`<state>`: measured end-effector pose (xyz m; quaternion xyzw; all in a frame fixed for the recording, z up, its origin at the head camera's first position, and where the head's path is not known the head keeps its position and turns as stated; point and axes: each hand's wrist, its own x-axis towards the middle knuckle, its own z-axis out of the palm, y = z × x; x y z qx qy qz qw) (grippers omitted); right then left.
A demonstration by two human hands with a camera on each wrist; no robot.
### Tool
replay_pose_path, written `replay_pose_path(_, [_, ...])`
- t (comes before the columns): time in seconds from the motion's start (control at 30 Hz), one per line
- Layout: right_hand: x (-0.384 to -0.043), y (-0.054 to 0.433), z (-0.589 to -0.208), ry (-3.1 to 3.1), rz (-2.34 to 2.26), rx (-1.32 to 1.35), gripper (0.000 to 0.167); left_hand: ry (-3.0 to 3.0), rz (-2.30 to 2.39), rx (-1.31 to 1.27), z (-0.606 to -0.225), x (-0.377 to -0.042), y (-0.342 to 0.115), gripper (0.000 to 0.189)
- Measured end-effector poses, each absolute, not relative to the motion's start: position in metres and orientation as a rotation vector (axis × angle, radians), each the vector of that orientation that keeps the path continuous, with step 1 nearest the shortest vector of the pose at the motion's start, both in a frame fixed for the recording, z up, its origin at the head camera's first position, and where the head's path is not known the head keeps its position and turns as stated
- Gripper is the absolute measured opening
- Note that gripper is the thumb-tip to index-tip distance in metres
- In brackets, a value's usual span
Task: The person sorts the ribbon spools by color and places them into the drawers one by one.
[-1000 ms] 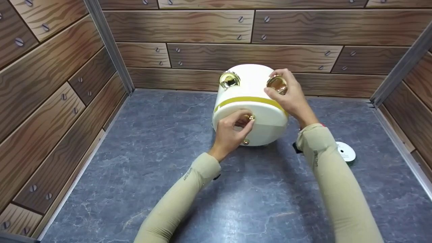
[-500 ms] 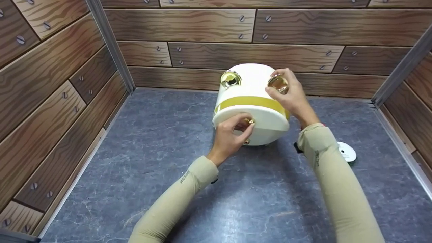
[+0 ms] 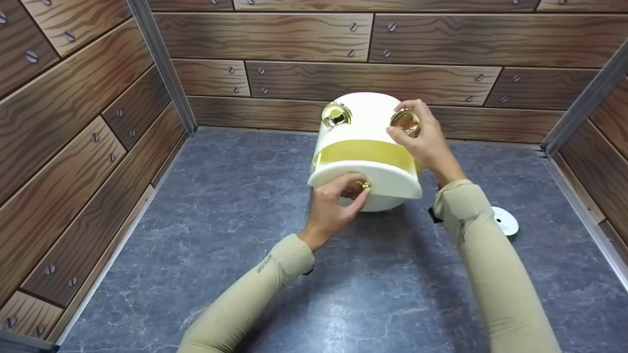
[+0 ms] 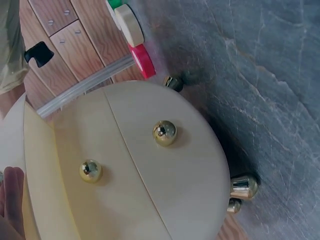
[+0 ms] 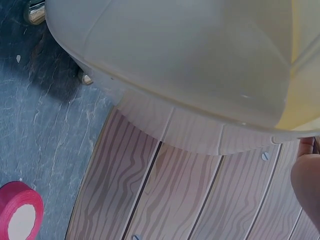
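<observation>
A white rounded drawer box point(image 3: 368, 115) with gold fittings stands on the floor. My left hand point(image 3: 333, 208) pinches the gold knob point(image 3: 365, 185) of its top drawer front point(image 3: 387, 181), which stands out from the body with a yellow band point(image 3: 368, 151) behind it. Two more gold knobs show on the lower front in the left wrist view, one the upper knob point(image 4: 91, 171), the other the lower knob point(image 4: 165, 133). My right hand point(image 3: 424, 139) grips the right gold cup-shaped piece point(image 3: 405, 120) on top. The matching left gold piece point(image 3: 336, 114) is untouched.
A white-faced spool point(image 3: 505, 221) lies right of the box, partly behind the right sleeve. In the wrist views a pink ribbon roll point(image 5: 20, 212) stands near a cream roll point(image 4: 129, 25). Wood-print walls point(image 3: 304, 39) enclose the blue-grey marbled floor point(image 3: 235, 186).
My left hand has drawn the drawer front toward me and down in view, so the yellow band behind it is wider. My right hand keeps its grip on the gold piece.
</observation>
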<state>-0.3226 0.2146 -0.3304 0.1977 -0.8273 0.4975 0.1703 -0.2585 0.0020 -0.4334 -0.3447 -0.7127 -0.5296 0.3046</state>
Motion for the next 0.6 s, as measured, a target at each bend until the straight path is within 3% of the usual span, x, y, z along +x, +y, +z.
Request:
replay_pose_path(0.3, [-0.348, 0.226, -0.350, -2.334, 1.407, 0.562, 0.039, -1.892, -1.384, -0.921, -0.434, -0.250, 0.000, 0.018])
replay_pose_path(0.6, [-0.349, 0.229, -0.353, -2.346, 1.397, 0.553, 0.037, -1.896, -1.364, -0.913, -0.434, -0.242, -0.001, 0.017])
